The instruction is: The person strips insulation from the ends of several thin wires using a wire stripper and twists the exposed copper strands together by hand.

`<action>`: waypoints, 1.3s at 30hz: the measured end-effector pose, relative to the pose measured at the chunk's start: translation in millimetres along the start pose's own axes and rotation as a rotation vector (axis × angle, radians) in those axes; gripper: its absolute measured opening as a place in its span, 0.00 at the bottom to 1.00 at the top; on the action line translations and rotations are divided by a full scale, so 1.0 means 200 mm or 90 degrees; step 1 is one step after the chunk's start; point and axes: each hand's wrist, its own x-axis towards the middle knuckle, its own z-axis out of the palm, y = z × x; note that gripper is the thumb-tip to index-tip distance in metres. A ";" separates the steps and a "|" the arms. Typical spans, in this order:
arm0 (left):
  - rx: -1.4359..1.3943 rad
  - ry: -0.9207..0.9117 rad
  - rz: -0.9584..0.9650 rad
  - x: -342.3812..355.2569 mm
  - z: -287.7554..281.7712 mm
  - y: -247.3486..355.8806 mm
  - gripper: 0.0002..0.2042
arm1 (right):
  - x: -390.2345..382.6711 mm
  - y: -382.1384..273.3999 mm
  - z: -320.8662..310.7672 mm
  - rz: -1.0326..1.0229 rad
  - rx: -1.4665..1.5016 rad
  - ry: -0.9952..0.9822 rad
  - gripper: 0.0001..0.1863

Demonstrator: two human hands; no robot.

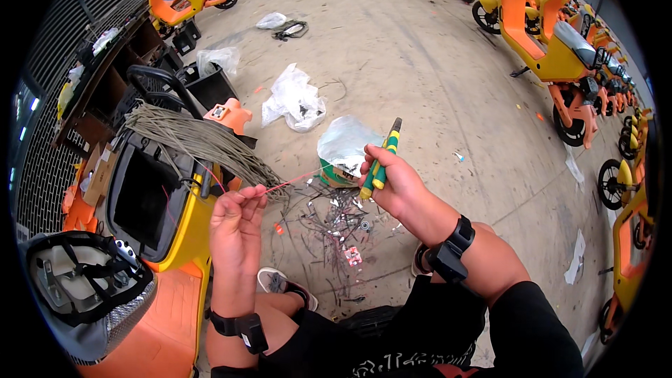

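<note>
A thin red wire (pixel 288 183) is pinched between the thumb and fingertips of my left hand (pixel 239 227). On one side it stretches toward my right hand (pixel 399 180); on the other, a loose length trails back toward the grey cables. My right hand is closed around pliers (pixel 384 161) with green and yellow handles, their dark end pointing up and away. I cannot tell whether the wire's far end touches the right hand's fingers. Beside my left hand lies a large bundle of grey cables (pixel 203 141), draped over an open black storage box (pixel 147 196).
Below my hands, wire scraps (pixel 336 227) litter the concrete floor. Past them stands a green tub (pixel 337 180) with a plastic bag (pixel 348 141) on it. A yellow-orange scooter (pixel 168 315) bearing a helmet (pixel 87 276) is close at left. More scooters (pixel 560 52) line the right.
</note>
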 end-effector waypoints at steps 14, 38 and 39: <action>-0.055 0.109 0.136 0.04 -0.10 0.07 0.10 | 0.03 -0.04 -0.04 0.003 -0.038 0.040 0.09; -0.045 0.205 0.243 0.04 -0.08 0.17 0.10 | 0.06 -0.21 -0.11 -0.015 -0.068 0.081 0.10; -0.021 0.209 0.210 0.04 -0.07 0.18 0.10 | 0.04 -0.21 -0.10 -0.027 -0.081 0.084 0.10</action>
